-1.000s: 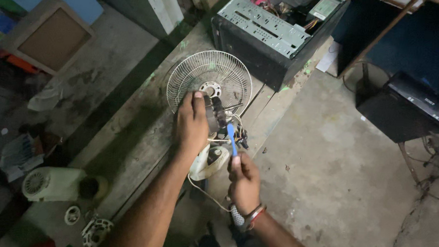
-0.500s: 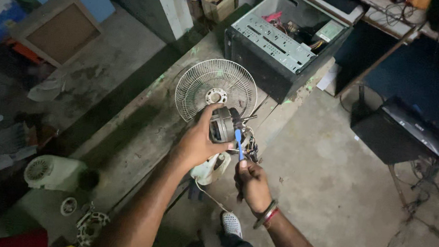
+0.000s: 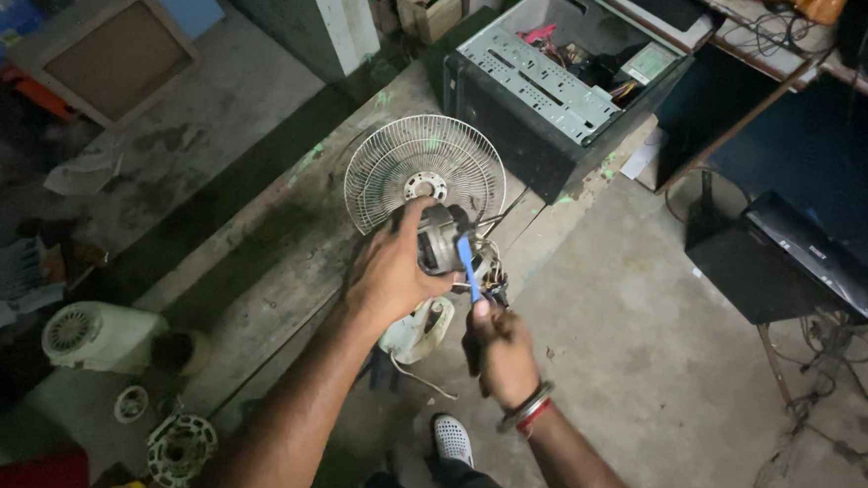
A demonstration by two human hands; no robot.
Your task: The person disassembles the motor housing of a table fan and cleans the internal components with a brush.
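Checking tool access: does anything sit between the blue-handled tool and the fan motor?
Nothing visible does. The right hand points the blue-handled tool straight at the fan motor, which the left hand grips beside it.

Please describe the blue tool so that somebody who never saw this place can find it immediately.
Find the round white fan grille before the open computer case. Just below it, the left hand grips a grey fan motor. The blue tool rises from the right hand, the only bright blue piece there.

Blue tool (image 3: 466, 266), white fan grille (image 3: 425, 172).
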